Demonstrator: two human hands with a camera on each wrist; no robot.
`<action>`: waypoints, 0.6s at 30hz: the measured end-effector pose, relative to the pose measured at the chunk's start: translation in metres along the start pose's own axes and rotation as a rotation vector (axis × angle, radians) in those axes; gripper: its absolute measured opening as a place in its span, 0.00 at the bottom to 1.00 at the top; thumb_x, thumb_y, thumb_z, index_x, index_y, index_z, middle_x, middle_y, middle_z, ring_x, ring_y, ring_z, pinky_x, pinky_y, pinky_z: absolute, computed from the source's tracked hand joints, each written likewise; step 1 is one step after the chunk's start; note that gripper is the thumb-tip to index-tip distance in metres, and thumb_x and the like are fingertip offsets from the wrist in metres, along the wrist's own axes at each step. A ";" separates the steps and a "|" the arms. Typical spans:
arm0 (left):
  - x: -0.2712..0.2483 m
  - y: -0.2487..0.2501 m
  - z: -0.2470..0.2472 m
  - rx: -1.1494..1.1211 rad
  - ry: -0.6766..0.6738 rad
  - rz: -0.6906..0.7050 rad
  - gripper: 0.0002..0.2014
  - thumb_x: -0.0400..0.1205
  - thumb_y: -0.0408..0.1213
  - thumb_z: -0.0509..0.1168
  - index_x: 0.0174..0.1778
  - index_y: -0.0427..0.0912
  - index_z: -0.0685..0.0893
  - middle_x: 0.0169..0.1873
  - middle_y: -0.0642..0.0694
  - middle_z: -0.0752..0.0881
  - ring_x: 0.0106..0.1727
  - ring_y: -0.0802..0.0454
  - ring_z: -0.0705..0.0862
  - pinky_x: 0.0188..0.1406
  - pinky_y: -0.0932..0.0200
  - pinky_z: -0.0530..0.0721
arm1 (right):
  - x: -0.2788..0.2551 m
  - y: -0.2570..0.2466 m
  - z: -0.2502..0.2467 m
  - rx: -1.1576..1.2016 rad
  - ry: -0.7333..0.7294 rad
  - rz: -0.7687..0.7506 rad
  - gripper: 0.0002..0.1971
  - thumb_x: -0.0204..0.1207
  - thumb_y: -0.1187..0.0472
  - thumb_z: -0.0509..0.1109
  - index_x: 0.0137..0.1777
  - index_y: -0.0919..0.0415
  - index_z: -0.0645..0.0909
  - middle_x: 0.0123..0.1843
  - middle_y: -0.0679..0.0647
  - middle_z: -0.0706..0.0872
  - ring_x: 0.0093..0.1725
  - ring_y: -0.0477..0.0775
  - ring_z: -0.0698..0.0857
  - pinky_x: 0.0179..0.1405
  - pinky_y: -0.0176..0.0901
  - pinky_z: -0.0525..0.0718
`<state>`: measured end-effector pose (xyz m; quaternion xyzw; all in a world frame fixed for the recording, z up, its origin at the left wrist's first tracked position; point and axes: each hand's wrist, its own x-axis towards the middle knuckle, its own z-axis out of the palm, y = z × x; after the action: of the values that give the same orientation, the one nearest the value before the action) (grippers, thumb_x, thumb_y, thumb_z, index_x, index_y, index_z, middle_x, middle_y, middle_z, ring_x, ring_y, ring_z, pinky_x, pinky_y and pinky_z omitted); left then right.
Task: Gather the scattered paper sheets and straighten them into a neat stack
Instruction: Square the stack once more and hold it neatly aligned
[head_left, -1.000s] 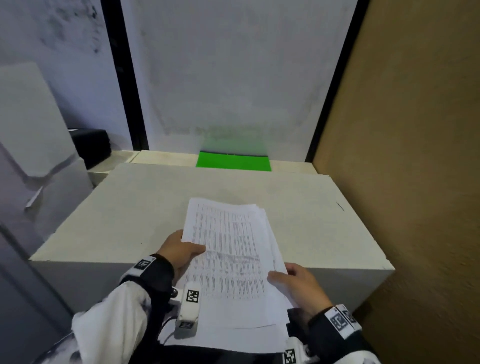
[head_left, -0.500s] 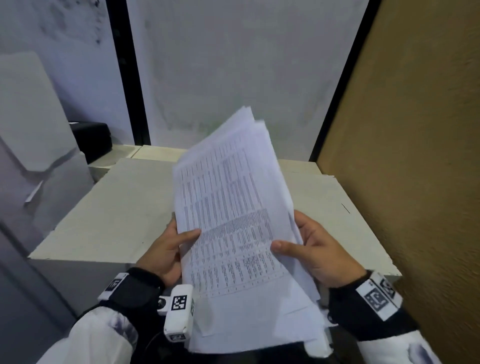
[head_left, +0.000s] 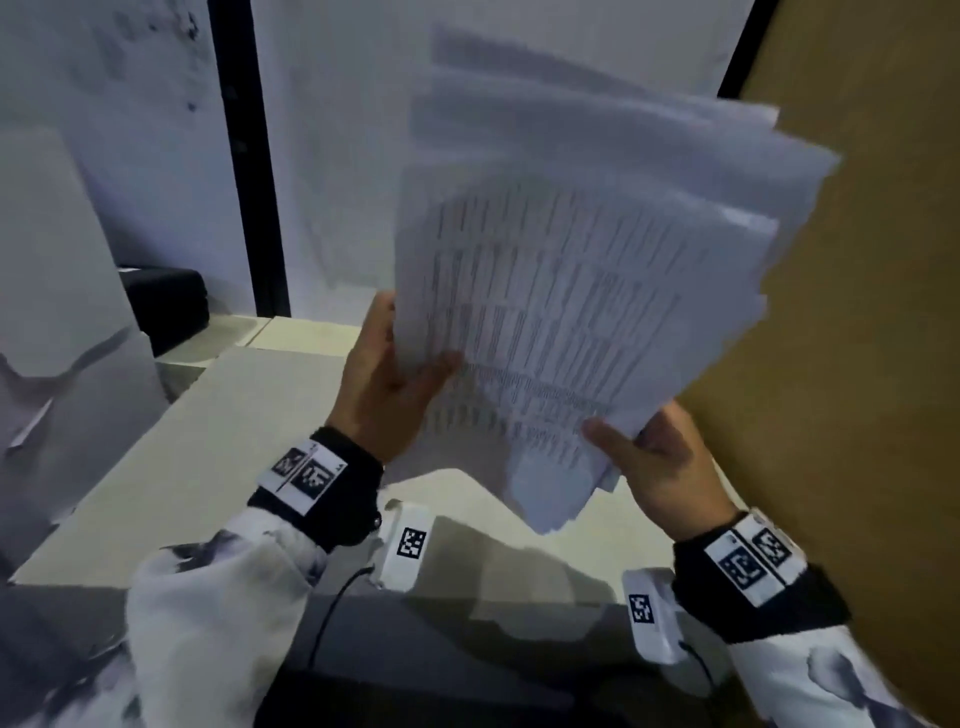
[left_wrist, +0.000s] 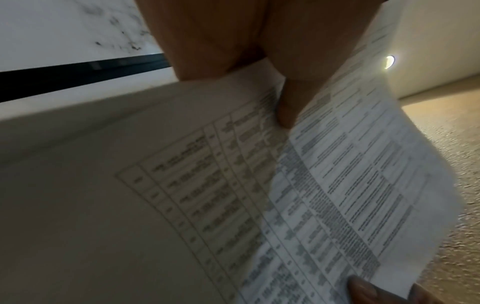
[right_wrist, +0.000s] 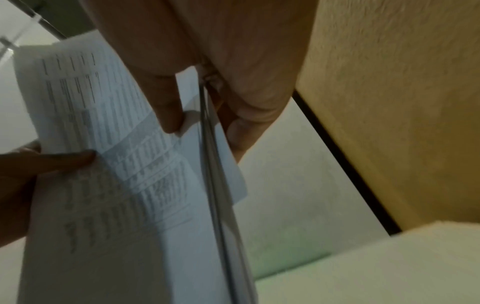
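Note:
A loose bundle of printed paper sheets (head_left: 561, 291) is held up in the air above the white table (head_left: 208, 447), tilted to the right with its edges fanned and uneven. My left hand (head_left: 395, 384) grips the bundle's left edge, thumb on the printed face. My right hand (head_left: 649, 457) pinches the lower right corner, thumb in front and fingers behind. In the left wrist view the thumb presses the paper sheets (left_wrist: 324, 185). In the right wrist view the paper sheets (right_wrist: 124, 164) are seen edge-on, pinched between thumb and fingers.
A brown textured wall (head_left: 857, 312) stands close on the right, near the sheets' right edge. A white wall with a black vertical strip (head_left: 249, 171) is behind. A black box (head_left: 166, 301) sits at the far left beside a grey panel (head_left: 57, 291).
The sheets lay flat on the table a second ago. Both hands lifted them, raised them higher and swung the bundle toward the right, so it now hides the green patch at the back.

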<state>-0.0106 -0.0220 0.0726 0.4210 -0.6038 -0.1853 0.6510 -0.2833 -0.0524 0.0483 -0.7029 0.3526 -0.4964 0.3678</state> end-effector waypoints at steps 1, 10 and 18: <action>0.000 -0.008 0.002 -0.018 0.014 -0.051 0.25 0.79 0.36 0.75 0.63 0.64 0.72 0.58 0.66 0.84 0.61 0.58 0.85 0.53 0.44 0.90 | 0.001 0.010 0.006 -0.068 0.011 -0.006 0.08 0.83 0.70 0.71 0.60 0.67 0.86 0.50 0.47 0.95 0.51 0.48 0.93 0.46 0.39 0.89; -0.037 -0.070 0.003 -0.044 0.138 -0.376 0.14 0.82 0.33 0.71 0.62 0.48 0.81 0.53 0.53 0.89 0.52 0.61 0.89 0.54 0.54 0.90 | 0.005 0.071 0.034 -0.133 -0.062 0.318 0.22 0.75 0.41 0.77 0.49 0.63 0.93 0.45 0.59 0.96 0.43 0.60 0.94 0.44 0.65 0.93; -0.058 -0.087 -0.008 0.033 -0.020 -0.446 0.22 0.78 0.33 0.75 0.60 0.61 0.76 0.57 0.57 0.86 0.58 0.59 0.86 0.58 0.50 0.88 | -0.009 0.096 0.052 -0.186 -0.183 0.349 0.18 0.75 0.57 0.81 0.64 0.54 0.87 0.60 0.50 0.92 0.60 0.51 0.91 0.62 0.55 0.91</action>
<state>0.0085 -0.0260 -0.0307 0.5530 -0.5053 -0.3189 0.5807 -0.2488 -0.0827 -0.0510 -0.7042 0.4783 -0.3247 0.4121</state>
